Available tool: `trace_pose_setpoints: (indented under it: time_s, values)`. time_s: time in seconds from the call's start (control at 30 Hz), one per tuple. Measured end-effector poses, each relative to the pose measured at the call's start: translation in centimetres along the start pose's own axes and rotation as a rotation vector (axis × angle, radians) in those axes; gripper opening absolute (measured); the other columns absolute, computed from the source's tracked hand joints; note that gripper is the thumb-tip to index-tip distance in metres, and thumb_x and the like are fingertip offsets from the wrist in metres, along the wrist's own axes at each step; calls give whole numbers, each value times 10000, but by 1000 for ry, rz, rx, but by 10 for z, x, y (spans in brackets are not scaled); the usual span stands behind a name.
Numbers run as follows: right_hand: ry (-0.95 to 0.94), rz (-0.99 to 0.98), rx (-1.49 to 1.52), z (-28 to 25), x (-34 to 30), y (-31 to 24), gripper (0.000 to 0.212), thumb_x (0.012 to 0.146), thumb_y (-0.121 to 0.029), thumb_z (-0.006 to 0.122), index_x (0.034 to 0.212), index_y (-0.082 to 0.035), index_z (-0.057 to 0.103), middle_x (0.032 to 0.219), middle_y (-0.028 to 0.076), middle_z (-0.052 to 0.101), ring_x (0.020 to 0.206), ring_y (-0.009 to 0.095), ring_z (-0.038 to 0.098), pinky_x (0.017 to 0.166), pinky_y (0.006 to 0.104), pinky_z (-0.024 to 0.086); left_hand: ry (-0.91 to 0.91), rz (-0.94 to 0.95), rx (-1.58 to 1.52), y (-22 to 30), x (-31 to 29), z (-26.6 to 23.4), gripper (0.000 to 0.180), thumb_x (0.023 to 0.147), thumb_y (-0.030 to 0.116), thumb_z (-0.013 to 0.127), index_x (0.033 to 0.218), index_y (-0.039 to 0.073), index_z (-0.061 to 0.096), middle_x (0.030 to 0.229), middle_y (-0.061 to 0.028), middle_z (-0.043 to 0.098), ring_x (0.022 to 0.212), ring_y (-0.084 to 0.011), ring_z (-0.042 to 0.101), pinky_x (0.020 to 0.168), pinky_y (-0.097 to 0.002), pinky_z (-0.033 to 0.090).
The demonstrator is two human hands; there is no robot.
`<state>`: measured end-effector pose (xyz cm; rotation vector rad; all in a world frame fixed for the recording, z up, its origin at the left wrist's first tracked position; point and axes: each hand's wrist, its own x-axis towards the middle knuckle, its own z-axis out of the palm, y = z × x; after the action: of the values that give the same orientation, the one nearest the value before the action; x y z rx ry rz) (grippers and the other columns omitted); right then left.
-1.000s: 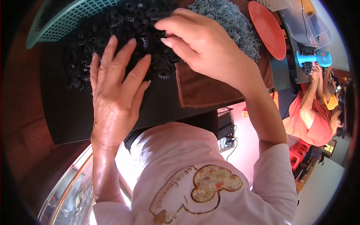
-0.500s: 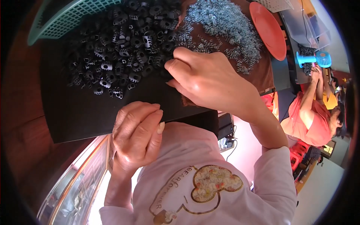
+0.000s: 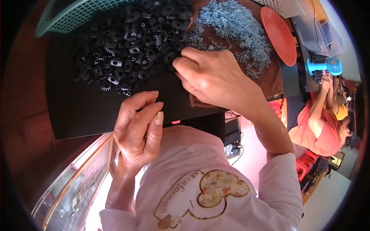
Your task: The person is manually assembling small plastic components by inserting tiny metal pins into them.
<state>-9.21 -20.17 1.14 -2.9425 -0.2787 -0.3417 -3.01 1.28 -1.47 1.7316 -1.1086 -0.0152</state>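
Black plastic claw-clip pieces (image 3: 133,48) lie heaped on the dark tabletop. At the right edge of that heap is my right hand (image 3: 210,73), palm down, its fingers closed together. Its fingertips face away from view, so whatever they grip is hidden. Beside the tangled pile of small silvery coil springs (image 3: 235,29), the same hand covers part of the brown cloth (image 3: 269,79) under them. Over the table's near edge hovers my left hand (image 3: 137,133), fingers loosely bent and somewhat apart. Nothing shows between its thumb and fingers; the palm is out of sight.
A green perforated basket (image 3: 79,17) borders the heap at the far left. Right of the springs rests a red oval plate (image 3: 278,36), with a white basket (image 3: 283,5) behind it. Farther right are a blue handheld fan (image 3: 325,66) and a person in red (image 3: 318,129).
My left hand has risen slightly and its index finger has lifted apart from the others. My right hand has shifted a little, its fingers drawn closer together. The whole view has tilted slightly.
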Motion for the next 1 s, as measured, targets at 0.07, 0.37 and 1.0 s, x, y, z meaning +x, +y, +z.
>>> trace_pose_setpoints:
  time_s: [0.07,0.37,1.0]
  values:
    - [96,7,91,3,-4,3,165,726,-110,690,796,-44,556,741,58,544,633,235,623,467,346,471,7,-21,-22,1,2,-1,115,859,-17,645,965,-49,675,1061,-170,635,848,-214,628,722,-291,529]
    - [334,96,656,-6,-16,-10,209,788,-12,702,975,-44,615,766,80,570,569,233,562,500,325,444,86,-431,-658,9,18,3,273,988,115,560,1223,-21,585,1048,-90,651,814,-98,603,752,-245,523]
    - [532,119,684,7,-17,-41,269,806,-86,671,1058,-17,606,784,48,534,612,220,589,455,335,443,102,-553,-993,13,30,17,268,955,263,627,951,-4,606,770,-41,615,615,-87,527,550,-219,435]
